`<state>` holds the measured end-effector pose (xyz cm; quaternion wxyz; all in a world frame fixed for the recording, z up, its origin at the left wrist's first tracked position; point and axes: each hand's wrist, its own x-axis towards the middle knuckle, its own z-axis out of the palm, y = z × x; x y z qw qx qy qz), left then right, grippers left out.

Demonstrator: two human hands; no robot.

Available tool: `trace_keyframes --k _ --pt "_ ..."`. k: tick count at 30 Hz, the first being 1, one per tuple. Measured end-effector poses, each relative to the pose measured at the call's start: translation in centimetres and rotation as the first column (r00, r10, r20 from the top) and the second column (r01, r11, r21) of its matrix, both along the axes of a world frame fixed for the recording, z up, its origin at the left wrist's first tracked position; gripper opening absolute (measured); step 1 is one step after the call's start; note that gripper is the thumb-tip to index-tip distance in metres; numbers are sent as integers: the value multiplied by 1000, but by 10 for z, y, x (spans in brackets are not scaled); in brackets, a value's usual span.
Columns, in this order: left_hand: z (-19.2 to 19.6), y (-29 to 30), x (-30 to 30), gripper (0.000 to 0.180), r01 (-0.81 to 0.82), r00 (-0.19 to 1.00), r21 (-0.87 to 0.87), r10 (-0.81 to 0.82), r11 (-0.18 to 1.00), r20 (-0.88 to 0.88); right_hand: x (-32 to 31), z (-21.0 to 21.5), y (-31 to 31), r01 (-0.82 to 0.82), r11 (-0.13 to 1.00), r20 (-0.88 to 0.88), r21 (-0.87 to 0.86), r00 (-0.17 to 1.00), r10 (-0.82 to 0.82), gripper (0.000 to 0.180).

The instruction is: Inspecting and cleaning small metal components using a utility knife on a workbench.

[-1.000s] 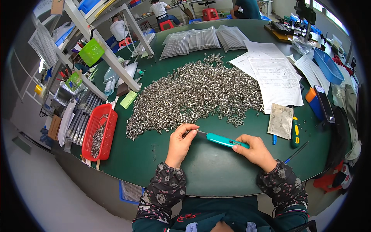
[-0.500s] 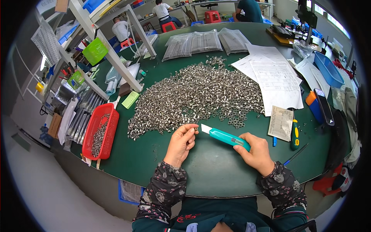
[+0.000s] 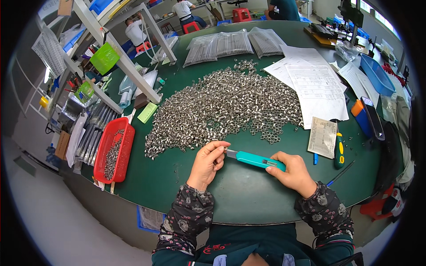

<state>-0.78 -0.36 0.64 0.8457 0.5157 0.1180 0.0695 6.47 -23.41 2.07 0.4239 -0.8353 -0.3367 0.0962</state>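
- Right hand (image 3: 290, 173) is grasping the rear of a teal utility knife (image 3: 255, 159), fingers wrapped over the handle; the knife is lying nearly level, blade end pointing toward the left hand.
- Left hand (image 3: 207, 163) is pinching closed at the knife's blade tip, fingertips (image 3: 220, 148) curled on something too small to make out.
- Both hands are working just off the near edge of the pile of small metal parts (image 3: 222, 104), which is spreading across the middle of the green table (image 3: 248, 199).
- Between the pile and the table's near rim, a bare green strip is lying open; the hands are sitting inside it.
- Left of the pile, a red basket (image 3: 114, 150) holding more metal bits is overhanging the table's left edge.
- Right of the pile, white paper sheets (image 3: 310, 84) are touching the pile's fringe; a small printed slip (image 3: 322, 137) is lying just beside the right hand, with a yellow-green screwdriver (image 3: 339, 150) past it.
- Beyond the pile, clear bags of parts (image 3: 235, 42) are lining the far side.
- A blue tray (image 3: 377, 73) is sitting near the right rim, well apart from the pile.
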Motion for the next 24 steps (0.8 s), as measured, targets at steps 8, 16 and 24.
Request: trace_keyframes --k 8,16,24 --pt "-3 2 0 17 54 998 37 -52 998 -41 -2 1 1 14 998 143 60 989 -22 25" --pt "-3 3 0 24 -22 998 -203 10 979 -60 0 -1 -1 99 975 133 199 983 -127 23" --pt "-7 7 2 27 6 996 -326 -33 945 -77 -2 -3 2 27 987 167 158 985 -54 24"
